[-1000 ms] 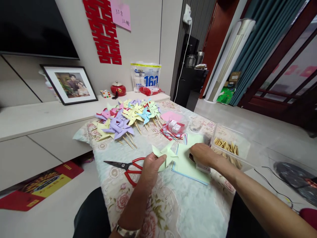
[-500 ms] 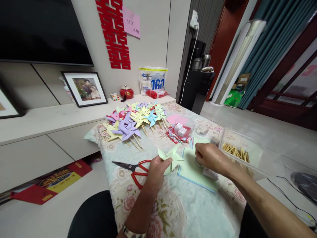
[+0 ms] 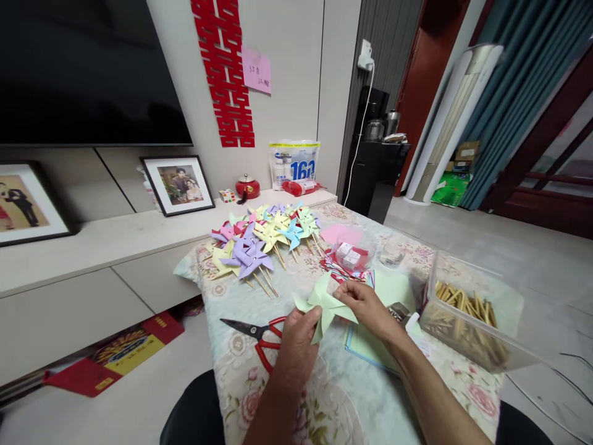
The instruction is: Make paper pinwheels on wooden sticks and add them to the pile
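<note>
Red-handled scissors (image 3: 257,335) lie on the flowered cloth (image 3: 324,395). Just right, the left hand (image 3: 299,337) grips a pale green paper pinwheel (image 3: 324,304) above the cloth; the right hand (image 3: 365,306) pinches its top edge. The clear plastic box (image 3: 467,315) holds wooden sticks (image 3: 463,306). The far bag (image 3: 293,164) reads "160".

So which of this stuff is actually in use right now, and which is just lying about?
In use: left hand, right hand, pale green paper pinwheel.
Lying about: red scissors, finished pinwheels, box of sticks, paper stack.
</note>
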The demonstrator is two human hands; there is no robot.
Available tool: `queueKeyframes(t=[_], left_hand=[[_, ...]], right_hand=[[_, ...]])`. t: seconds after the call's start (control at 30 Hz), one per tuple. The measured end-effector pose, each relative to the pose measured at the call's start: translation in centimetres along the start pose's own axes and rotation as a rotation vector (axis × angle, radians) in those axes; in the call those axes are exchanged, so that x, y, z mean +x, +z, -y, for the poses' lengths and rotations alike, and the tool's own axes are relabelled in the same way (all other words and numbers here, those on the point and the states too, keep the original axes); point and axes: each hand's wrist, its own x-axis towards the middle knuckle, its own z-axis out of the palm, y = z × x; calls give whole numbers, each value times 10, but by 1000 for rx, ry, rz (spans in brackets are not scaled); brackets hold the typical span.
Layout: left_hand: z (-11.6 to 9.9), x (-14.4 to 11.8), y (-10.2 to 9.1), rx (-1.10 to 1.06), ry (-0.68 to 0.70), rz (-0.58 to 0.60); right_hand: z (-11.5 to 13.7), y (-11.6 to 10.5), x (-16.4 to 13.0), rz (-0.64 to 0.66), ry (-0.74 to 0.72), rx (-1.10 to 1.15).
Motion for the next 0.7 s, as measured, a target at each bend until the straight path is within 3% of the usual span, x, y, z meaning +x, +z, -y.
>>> queueKeyframes(t=[0.17, 0.33, 0.5, 0.7], left_hand=[[3, 4, -2, 39, 22, -68], [7, 10, -5, 45, 86, -151], [14, 16, -11, 78, 173, -218], [17, 18, -9, 142, 207, -259]], right_hand=[[-15, 4, -8, 39, 93, 232], [-14, -6, -9, -73, 124, 422], [-8, -16, -12, -242, -21, 378], [6, -7, -28, -138, -219, 74]])
